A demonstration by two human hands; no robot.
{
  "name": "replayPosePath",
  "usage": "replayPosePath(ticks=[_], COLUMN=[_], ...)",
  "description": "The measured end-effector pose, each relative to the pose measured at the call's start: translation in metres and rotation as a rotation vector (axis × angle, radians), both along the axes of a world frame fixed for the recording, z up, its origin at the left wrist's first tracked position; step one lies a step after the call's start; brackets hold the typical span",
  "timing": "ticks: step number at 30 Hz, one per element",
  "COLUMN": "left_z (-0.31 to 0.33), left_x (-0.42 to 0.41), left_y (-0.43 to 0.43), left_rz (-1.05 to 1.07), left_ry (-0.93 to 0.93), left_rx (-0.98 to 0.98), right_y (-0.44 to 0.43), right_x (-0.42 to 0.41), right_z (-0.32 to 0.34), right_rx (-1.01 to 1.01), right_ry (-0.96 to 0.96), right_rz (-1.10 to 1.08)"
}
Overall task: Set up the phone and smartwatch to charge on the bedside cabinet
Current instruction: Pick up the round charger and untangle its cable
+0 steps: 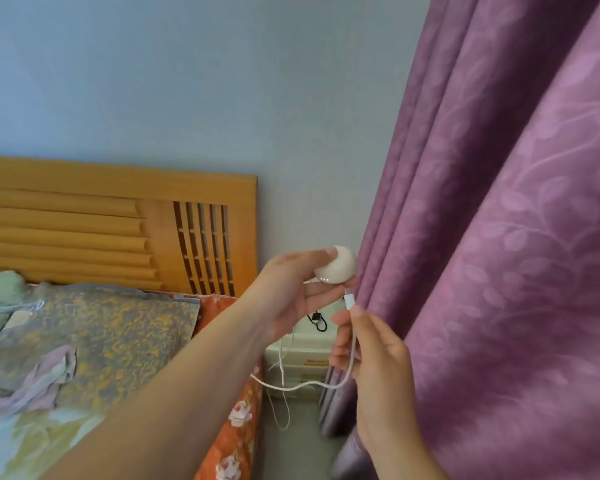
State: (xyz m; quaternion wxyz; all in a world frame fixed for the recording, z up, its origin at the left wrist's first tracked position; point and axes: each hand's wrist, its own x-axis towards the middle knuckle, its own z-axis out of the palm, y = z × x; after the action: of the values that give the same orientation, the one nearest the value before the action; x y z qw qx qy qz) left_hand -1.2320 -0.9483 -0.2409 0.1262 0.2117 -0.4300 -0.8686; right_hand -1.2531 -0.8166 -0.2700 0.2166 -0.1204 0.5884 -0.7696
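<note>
Left hand (pixel 291 292) fingers pinch round white charger puck (pixel 336 266). Right hand (pixel 371 355), at 5 o'clock of it, closed around white cable (pixel 352 344), plug (pixel 349 301) just below puck.

Bare hands (pixel 293 296); sleeveless forearms (pixel 174 386)

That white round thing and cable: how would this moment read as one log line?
left hand: holds white round charger | right hand: pinches white cable below plug | plug: just beneath charger, not seated | cabinet: below
</note>
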Motion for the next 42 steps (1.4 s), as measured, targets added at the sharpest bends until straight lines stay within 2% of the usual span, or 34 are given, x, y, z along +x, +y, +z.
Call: replayPosePath(ticks=[5, 11, 23, 29, 35, 42], left_z=[0.014, 0.018, 0.030, 0.037, 0.041, 0.048], left_x=[0.002, 0.005, 0.009, 0.017, 0.021, 0.019], left_y=[0.021, 0.040, 0.040, 0.037, 0.030, 0.027], left_rz=[0.023, -0.003, -0.061, -0.054, -0.068, -0.018], left_ry=[0.021, 0.025, 0.027, -0.013, 0.062, 0.046], left_rx=[-0.003, -0.033, -0.042, -0.097, -0.054, -0.098], right_y=[0.028, 0.043, 0.037, 0.028, 0.023, 0.019], right_x=[-0.003, -0.003, 0.006, 0.011, 0.015, 0.012], right_z=[0.016, 0.025, 0.044, 0.052, 0.056, 0.061], right_rx=[0.021, -0.025, -0.088, -0.074, -0.054, -0.042], right_ry=[0.055, 0.035, -0.063, -0.054, -0.022, -0.017], right_rz=[-0.025, 0.004, 0.052, 0.040, 0.081, 0.110])
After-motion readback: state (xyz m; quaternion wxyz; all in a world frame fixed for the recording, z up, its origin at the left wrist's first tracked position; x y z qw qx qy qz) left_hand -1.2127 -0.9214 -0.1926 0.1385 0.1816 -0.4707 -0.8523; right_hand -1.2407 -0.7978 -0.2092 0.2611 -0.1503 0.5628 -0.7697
